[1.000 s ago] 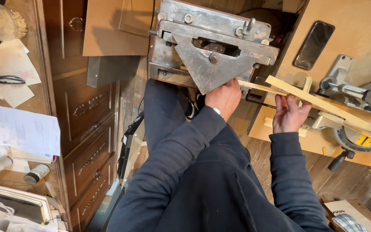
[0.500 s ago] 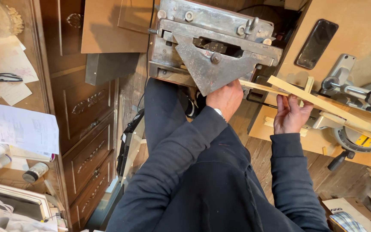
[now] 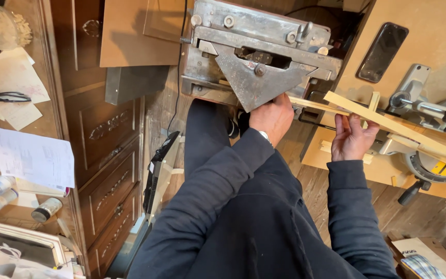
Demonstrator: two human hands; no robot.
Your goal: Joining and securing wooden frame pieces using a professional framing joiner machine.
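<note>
Wooden strips point(image 3: 388, 124), pale, thin and joined as a frame corner, run out rightward from the grey metal machine point(image 3: 256, 57). Left of that machine stand a dark carved drawer cabinet point(image 3: 107, 170) and loose papers point(image 3: 29, 157). Just below the machine's worn triangular plate, my left hand point(image 3: 272, 118) closes on the strip's near end, though its fingers are hidden underneath. Further right, my right hand point(image 3: 351, 138) cups the strips from below, fingers curled. A mitre saw point(image 3: 429, 155), cut off at the edge, crowds the far right.
</note>
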